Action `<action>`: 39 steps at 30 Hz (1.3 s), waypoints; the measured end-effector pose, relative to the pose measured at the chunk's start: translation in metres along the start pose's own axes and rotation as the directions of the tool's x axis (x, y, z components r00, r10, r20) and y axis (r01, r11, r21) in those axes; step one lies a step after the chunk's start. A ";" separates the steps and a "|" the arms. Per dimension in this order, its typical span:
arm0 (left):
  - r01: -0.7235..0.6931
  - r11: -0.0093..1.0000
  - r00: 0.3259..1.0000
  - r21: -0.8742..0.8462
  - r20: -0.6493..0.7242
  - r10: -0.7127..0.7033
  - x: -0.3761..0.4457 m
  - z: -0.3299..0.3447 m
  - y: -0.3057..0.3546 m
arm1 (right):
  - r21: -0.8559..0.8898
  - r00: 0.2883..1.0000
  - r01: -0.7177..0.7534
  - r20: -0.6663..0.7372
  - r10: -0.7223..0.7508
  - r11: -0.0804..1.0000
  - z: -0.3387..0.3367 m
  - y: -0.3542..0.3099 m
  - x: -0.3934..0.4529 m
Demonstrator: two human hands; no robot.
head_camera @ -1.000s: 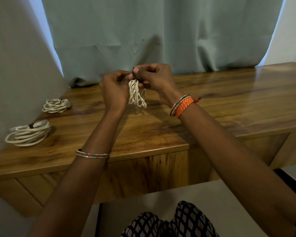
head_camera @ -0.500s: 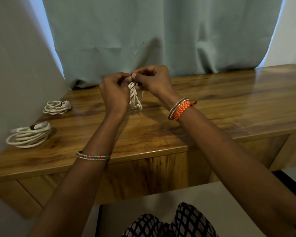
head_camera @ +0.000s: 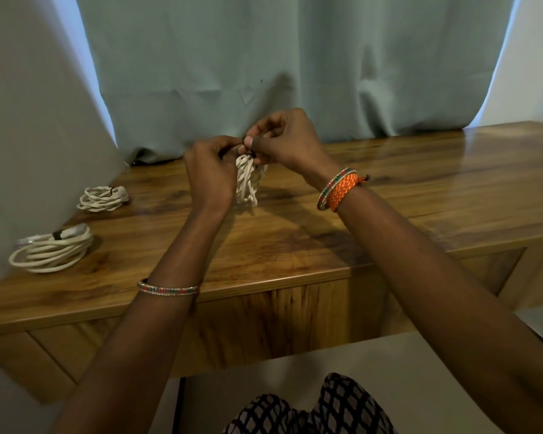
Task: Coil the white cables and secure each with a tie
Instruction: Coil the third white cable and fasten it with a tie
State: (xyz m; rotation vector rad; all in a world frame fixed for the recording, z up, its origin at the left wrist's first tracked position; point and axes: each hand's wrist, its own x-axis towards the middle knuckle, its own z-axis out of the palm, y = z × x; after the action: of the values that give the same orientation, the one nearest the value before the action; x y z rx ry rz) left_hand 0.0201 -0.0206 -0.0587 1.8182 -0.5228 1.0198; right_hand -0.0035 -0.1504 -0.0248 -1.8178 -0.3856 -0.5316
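Both hands up over the glossy brown wooden table, close together, working the top of a small bundle of coiled white braided cable that hangs between them, its lower loops down near the tabletop; contact with the wood can't be judged. Left hand is curled around the upper side of the bundle, fingers closed on it. Right hand pinches a thin dark tie at the bundle's top, thumb and forefinger tight together. Likely risks: the tie slips out of the pinch before it is cinched, because so little of it is gripped; the loops spring apart if the left hand's hold loosens, since braided cable tends to unwind; the tie catches only some strands and leaves a loose loop hanging below. Hard to make out: the tie itself is mostly hidden under the fingertips, so can't tell if it is twisted, wrapped or just laid on; the cable's plug ends are not visible; the left hand's fingertips are behind the bundle. Well to the left of the left hand lie two finished coils: a small white braided coil with a dark tie farther back, and a larger white smooth-cable coil with a dark band nearer the table edge, which also sits very close to the pale wall.
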 end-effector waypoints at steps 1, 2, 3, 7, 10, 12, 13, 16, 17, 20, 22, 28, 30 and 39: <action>-0.010 1.000 1.000 0.002 0.009 0.010 0.000 0.000 -0.001 | -0.056 1.000 0.025 0.001 -0.024 0.998 -0.001 0.000 0.000; -0.022 1.000 0.999 -0.002 0.024 0.022 0.000 0.000 -0.001 | -0.144 0.998 0.068 -0.003 -0.069 0.987 -0.001 0.001 0.001; -0.033 0.999 0.999 -0.007 0.043 0.033 0.000 0.001 -0.001 | -0.251 0.991 0.130 -0.006 -0.136 0.959 -0.001 0.001 0.002; 0.031 0.991 0.994 -0.133 0.111 -0.016 0.002 0.003 -0.003 | -0.508 0.910 0.399 0.117 -0.398 0.764 -0.002 0.002 0.004; 0.148 0.936 0.972 -0.319 0.219 -0.080 0.005 0.004 -0.003 | -0.554 0.868 0.475 0.166 -0.469 0.684 -0.006 0.007 0.008; 0.196 0.900 0.956 -0.390 0.282 -0.085 0.006 0.006 0.000 | -0.542 0.870 0.472 0.161 -0.466 0.695 -0.007 0.010 0.009; 0.226 0.886 0.946 -0.405 0.310 -0.099 0.005 0.006 0.002 | -0.532 0.879 0.460 0.156 -0.451 0.711 -0.006 0.012 0.009; 0.300 0.864 0.915 -0.404 0.377 -0.142 0.001 0.008 0.006 | -0.526 0.890 0.438 0.141 -0.433 0.729 -0.002 0.015 0.003; 0.302 0.869 0.909 -0.393 0.393 -0.139 0.001 0.008 0.005 | -0.521 0.890 0.431 0.110 -0.444 0.736 -0.002 0.016 0.001; 0.263 0.894 0.885 -0.362 0.460 -0.075 -0.001 0.010 0.002 | -0.458 0.885 0.359 -0.108 -0.452 0.813 -0.005 0.021 0.000; 0.220 0.925 0.855 -0.309 0.518 -0.030 -0.001 0.011 -0.001 | -0.433 0.877 0.292 -0.235 -0.419 0.853 -0.008 0.029 0.002; 0.243 0.935 0.742 -0.259 0.671 -0.007 -0.001 0.015 -0.001 | -0.361 0.892 0.126 -0.367 -0.265 0.924 -0.012 0.040 -0.003; 0.248 0.929 0.717 -0.274 0.697 0.014 0.000 0.013 0.001 | -0.280 0.897 0.049 -0.411 -0.166 0.959 -0.012 0.040 -0.001; 0.026 0.963 0.756 -0.269 0.635 0.157 -0.009 0.015 0.001 | 0.499 0.859 -0.344 -0.174 0.481 0.795 -0.014 0.013 0.000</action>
State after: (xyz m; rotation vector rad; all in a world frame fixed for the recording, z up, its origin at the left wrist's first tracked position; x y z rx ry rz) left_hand 0.0204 -0.0350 -0.0685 1.8907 -1.0999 0.2897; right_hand 0.0005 -0.1677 -0.0316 -1.2834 0.1050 -0.3511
